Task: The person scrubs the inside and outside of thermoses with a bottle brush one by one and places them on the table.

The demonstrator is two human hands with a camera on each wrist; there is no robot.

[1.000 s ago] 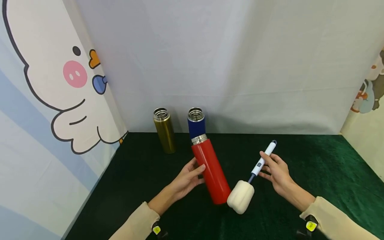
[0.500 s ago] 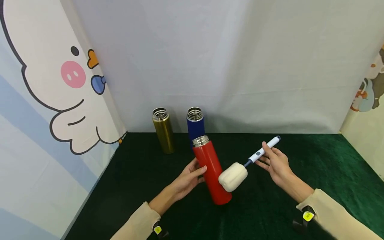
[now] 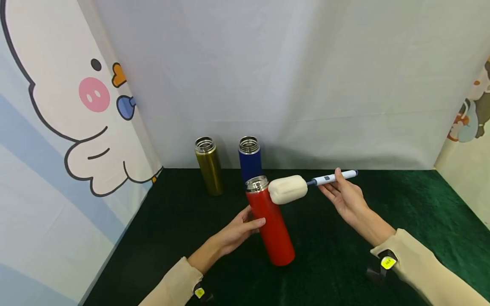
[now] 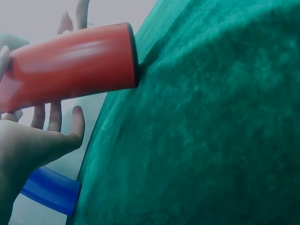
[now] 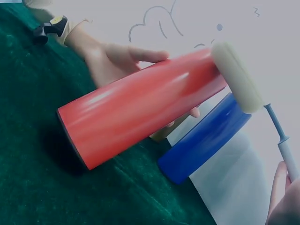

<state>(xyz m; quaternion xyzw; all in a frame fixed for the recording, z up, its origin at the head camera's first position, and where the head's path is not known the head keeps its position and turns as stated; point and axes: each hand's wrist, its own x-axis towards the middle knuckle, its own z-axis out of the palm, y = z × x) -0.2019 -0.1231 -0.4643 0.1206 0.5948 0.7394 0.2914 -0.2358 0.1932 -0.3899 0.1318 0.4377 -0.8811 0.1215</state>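
My left hand (image 3: 237, 231) grips a red thermos bottle (image 3: 272, 229) from its left side, thumb across the front. The lidless bottle leans with its steel mouth toward the back left; whether its base touches the cloth I cannot tell. In the right wrist view the red bottle's side (image 5: 140, 110) fills the middle. My right hand (image 3: 350, 202) pinches the white handle (image 3: 334, 177) of a bottle brush with a cream sponge head (image 3: 288, 189). The brush lies nearly level, its head just right of the bottle's neck, overlapping it in the head view; contact is unclear.
A blue bottle (image 3: 250, 163) without a lid stands upright behind the red one, partly hidden by it. Left of it stands an open gold bottle (image 3: 209, 170). Dark green cloth (image 3: 402, 212) covers the table, and a pale curtain (image 3: 325, 85) hangs at its back edge.
The brush has swung from pointing down toward the front to nearly level, its head rising to the bottle's neck. The right hand moved slightly up and left. The red bottle's mouth shifted slightly toward me.
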